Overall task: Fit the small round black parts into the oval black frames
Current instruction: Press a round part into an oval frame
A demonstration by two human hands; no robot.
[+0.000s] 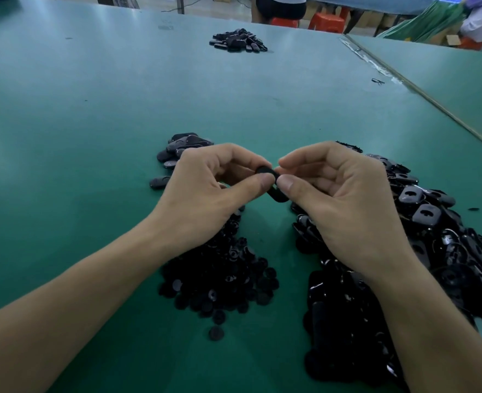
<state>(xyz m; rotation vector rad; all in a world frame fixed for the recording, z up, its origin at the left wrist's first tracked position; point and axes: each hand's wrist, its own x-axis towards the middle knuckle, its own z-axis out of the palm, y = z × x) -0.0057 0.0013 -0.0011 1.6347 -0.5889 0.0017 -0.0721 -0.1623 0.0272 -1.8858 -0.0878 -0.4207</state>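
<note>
Both hands meet above the green table (92,114). My left hand (205,194) pinches a small round black part (265,170) between thumb and forefinger. My right hand (339,202) pinches an oval black frame (276,195), thumb on its edge. The round part sits against the top of the frame; whether it is seated I cannot tell. A heap of small round parts (222,276) lies under my left wrist. A large heap of oval frames (421,251) lies under and to the right of my right hand.
A small pile of black pieces (183,148) lies just beyond my left hand. Another black pile (238,41) sits far back on the table. A seam with tape (404,80) runs along the right. People and red stools (324,22) stand beyond the far edge.
</note>
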